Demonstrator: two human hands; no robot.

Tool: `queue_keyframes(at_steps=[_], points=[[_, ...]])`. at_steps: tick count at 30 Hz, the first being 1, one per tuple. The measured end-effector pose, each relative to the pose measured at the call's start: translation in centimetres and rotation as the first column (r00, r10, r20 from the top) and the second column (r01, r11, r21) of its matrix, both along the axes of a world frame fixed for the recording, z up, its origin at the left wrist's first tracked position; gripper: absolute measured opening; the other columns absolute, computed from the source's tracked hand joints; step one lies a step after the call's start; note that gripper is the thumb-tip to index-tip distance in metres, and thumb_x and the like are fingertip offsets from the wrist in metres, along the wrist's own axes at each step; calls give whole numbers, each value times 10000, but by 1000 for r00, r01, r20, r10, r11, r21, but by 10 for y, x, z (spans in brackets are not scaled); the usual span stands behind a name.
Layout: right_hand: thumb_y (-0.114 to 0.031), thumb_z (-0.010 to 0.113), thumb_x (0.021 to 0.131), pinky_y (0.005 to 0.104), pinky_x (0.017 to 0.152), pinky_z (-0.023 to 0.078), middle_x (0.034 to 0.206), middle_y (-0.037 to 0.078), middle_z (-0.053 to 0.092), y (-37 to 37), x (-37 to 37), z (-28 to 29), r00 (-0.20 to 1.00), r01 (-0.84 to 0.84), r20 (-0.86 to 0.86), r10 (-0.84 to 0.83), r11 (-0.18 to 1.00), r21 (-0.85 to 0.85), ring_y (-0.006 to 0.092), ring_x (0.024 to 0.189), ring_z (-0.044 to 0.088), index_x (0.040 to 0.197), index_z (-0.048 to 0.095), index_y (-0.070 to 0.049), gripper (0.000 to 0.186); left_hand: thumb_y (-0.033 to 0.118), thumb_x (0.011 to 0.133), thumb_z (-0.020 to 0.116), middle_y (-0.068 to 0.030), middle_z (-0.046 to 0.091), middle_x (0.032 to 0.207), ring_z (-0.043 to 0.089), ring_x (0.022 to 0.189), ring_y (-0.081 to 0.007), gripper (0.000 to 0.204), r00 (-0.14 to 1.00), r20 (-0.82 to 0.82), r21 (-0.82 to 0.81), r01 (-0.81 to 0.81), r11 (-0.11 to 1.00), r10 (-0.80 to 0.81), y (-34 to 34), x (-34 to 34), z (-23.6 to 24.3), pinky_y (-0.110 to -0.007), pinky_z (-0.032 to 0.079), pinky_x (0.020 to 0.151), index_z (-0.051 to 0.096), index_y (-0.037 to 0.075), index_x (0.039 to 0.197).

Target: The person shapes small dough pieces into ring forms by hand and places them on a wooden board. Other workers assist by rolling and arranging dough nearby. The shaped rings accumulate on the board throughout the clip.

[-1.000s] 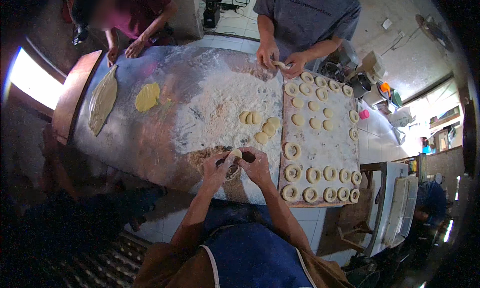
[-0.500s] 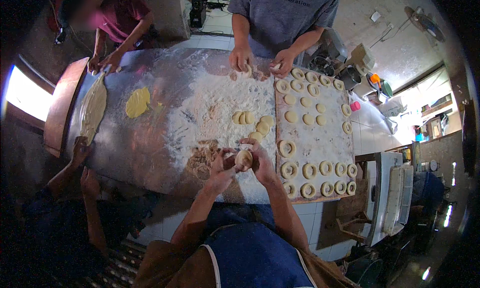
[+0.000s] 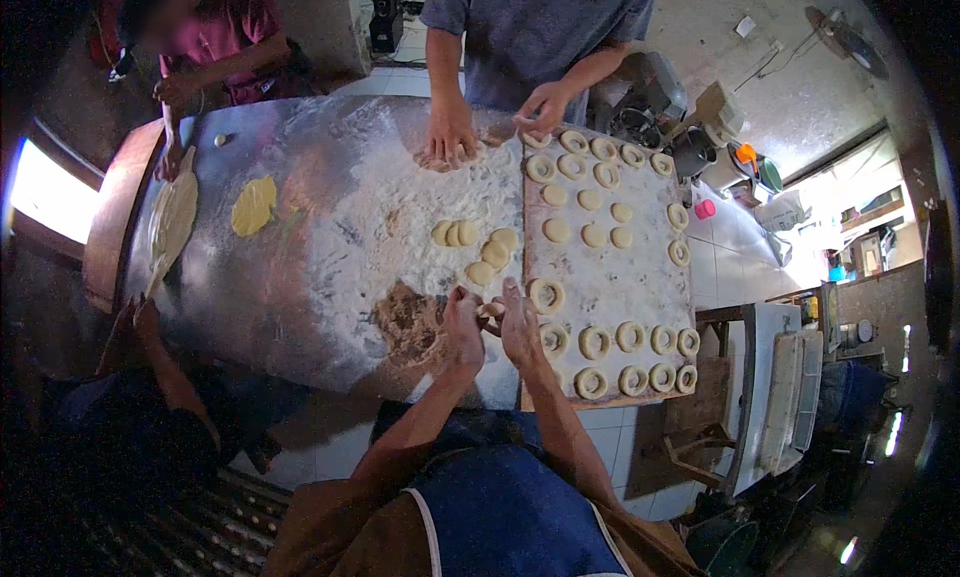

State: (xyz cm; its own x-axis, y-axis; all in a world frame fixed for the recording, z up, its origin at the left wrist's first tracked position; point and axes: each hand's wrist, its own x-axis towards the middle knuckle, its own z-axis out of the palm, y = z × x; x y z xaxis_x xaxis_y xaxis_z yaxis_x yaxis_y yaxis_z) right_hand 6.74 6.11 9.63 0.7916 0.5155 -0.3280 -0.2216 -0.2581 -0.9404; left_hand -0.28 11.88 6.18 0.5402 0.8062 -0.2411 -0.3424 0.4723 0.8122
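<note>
My left hand and my right hand are closed on a small piece of pale dough, held between their fingertips just above the near part of the table. Fingers hide much of this piece. Beyond my hands, several flat dough rounds lie overlapping on the flour. Right beside my right hand is a floured board bearing several dough rings and a group of plain dough rounds.
White flour covers the metal table's middle, with a brown crumbly heap left of my hands. A yellow patch lies farther left. Across stands a person in grey; at the left end, other people handle a long dough sheet.
The dough between my hands has turned from a broad face to a narrower view. Across the table, one hand of the person in grey now presses flat into the flour. The view has shifted slightly.
</note>
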Motion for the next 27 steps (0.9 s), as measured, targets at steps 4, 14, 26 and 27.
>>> queue_keyframes(at_steps=[4,14,26,27], points=[[-500,336,1009,357,694,472,715,149,611,-18,14,-26,977,195,-122,-176,967,164,222,666,554,871,651,67,664,314,961,479,-48,570,807,580,781,-199,258,990,-131,-32,51,998,-54,-10,24,4,-334,481,742,537,64,938],[-352,348,1022,367,571,438,669,170,604,-81,66,-1,948,-205,253,192,978,24,247,555,543,832,639,41,524,377,959,484,-49,605,862,605,776,-222,332,850,-490,373,405,835,-194,-49,67,12,-355,511,657,575,89,1097],[-211,515,902,393,520,419,681,162,578,-128,110,-58,806,-397,545,231,894,207,303,563,534,871,660,-9,250,346,960,431,-37,573,762,588,695,-204,325,996,5,-192,-89,977,92,-108,104,-36,-328,493,666,612,82,910],[-224,515,909,396,524,422,700,168,589,-130,110,-59,846,-338,502,181,909,242,318,579,544,888,666,-13,260,350,961,423,-40,571,749,591,676,-209,339,984,130,-485,-43,874,120,-107,108,-33,-322,492,662,619,81,896]])
